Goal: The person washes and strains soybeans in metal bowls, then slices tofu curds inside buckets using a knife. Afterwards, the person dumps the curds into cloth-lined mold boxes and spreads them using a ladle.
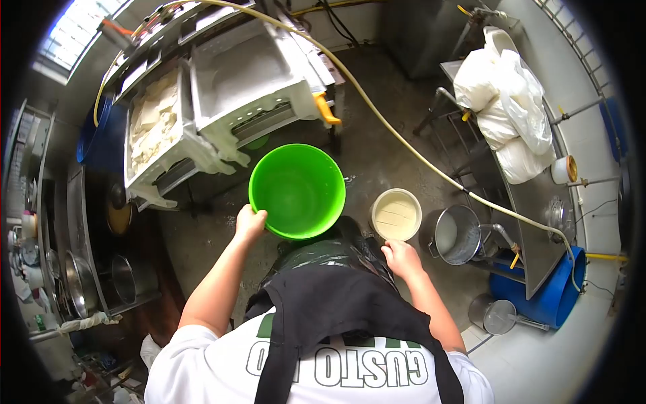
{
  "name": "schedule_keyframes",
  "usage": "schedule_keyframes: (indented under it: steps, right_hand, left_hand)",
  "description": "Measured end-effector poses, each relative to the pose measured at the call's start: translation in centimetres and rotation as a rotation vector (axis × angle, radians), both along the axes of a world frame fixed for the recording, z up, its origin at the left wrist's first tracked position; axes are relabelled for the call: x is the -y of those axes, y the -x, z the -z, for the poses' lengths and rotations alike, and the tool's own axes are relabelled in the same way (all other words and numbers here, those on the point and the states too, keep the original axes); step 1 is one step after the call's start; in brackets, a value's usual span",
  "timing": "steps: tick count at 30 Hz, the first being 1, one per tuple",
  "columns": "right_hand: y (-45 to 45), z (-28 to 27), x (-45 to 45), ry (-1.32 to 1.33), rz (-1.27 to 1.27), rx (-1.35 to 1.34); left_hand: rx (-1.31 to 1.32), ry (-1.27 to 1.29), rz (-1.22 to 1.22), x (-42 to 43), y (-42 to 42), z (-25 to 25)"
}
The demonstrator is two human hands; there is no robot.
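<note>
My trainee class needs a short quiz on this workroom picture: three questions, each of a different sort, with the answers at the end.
1. Multiple choice. What colour is the bucket that the left hand holds by the rim?
a) blue
b) green
c) white

2. True or false. The white bags are on the left side of the picture.

3. Fill in the blank. The hand nearer the small white container is the ____ hand.

Key
1. b) green.
2. False: they are on the right side of the picture.
3. right: the right hand is at the near edge of that container.
</note>
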State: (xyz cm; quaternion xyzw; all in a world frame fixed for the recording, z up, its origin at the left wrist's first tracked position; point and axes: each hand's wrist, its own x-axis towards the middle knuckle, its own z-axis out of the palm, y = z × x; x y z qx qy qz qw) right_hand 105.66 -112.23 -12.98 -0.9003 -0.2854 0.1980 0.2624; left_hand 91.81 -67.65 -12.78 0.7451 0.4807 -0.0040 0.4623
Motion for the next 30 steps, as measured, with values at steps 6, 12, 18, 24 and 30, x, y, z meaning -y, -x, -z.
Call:
schedule_keyframes:
  steps: [6,12,18,24,30]
  right_hand:
    - [-1.3,7.7,12.5,0.225,0.265,-0.283]
    - [-0.8,17.8,17.9,0.293,0.622,-0.531]
    - [1.3,35.3,18.0,0.045,0.937,-0.606]
    - [-0.5,46.8,14.8,-0.047,1.326,-0.79]
    - [-3.4,49.1,9.7,-0.374,1.664,-1.053]
  left_hand:
    - [-0.114,0.148,0.041,6.0,-12.2,9.0]
    - [-0.047,0.401,-0.027,9.8,-23.9,19.6]
    - [-0.048,0.559,-0.023,12.4,-35.0,34.7]
    - [0.073,0.614,-0.142,12.7,-43.3,45.3]
    - [-0.2,0.584,0.078,18.0,-41.5,49.6]
